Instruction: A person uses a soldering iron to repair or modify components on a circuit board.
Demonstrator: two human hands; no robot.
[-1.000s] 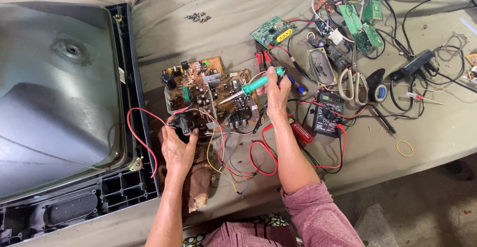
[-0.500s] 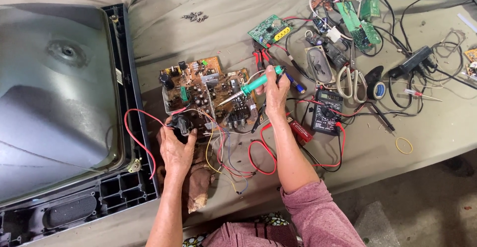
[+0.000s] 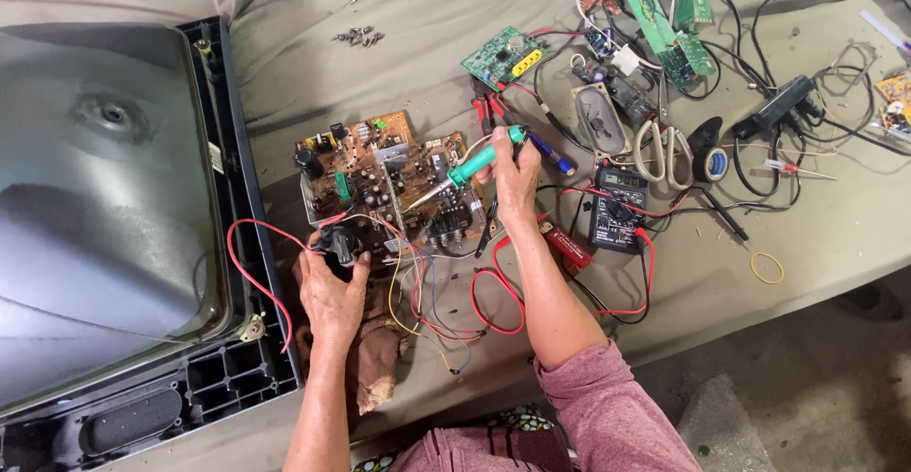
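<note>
Green-handled soldering iron (image 3: 472,167), clenched in right hand (image 3: 513,176), slants tip down-left onto brown circuit board (image 3: 380,183).

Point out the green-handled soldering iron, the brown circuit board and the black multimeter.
green-handled soldering iron (image 3: 486,156), head view, on its green grip.
brown circuit board (image 3: 365,145), head view, on its upper left part.
black multimeter (image 3: 617,208), head view, on its body's middle.

Soldering iron (image 3: 479,161): green grip, slim metal shaft. I hold it in my right hand (image 3: 512,183), tilted, tip pointing down-left onto the circuit board (image 3: 384,183).

Circuit board: brown, roughly rectangular, crowded with capacitors, a silver heat sink and coils; lies flat on the cloth, component side up, beside the television shell. Red, yellow and white leads trail from its near edge.

Black bulky component (image 3: 340,242): at the board's near-left corner, under my left hand (image 3: 332,292).
</note>
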